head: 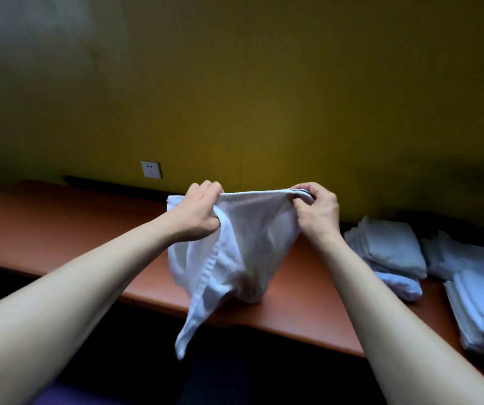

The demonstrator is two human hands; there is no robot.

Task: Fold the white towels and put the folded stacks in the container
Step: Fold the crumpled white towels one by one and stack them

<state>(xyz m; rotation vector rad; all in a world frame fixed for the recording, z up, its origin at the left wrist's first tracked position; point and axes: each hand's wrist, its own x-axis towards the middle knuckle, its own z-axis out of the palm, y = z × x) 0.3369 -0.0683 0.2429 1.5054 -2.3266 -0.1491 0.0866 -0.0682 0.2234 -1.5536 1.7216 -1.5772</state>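
Item: your left hand [200,213], fingers curled and clamped on the top hem of the white towel [235,252]; your right hand [316,210], fingertips pinching together on the opposite end of that hem; both grips hold the cloth up off the table [68,226], the hem stretched between them.

Below the fingers: the towel sags in a loose pouch, its lowest bulge on or just above the table edge, cannot tell which; one ribbed border trails down past the edge toward you.

Risk: the right pinch looks shallow; a tug could pull that corner free and drop the cloth; the trailing border may snag on the edge or fold in crooked; uneven corners would give a skewed fold.

Right of your right hand: folded stacks [390,249], lying near; a swing of the cloth could topple them.

Container: not in view.
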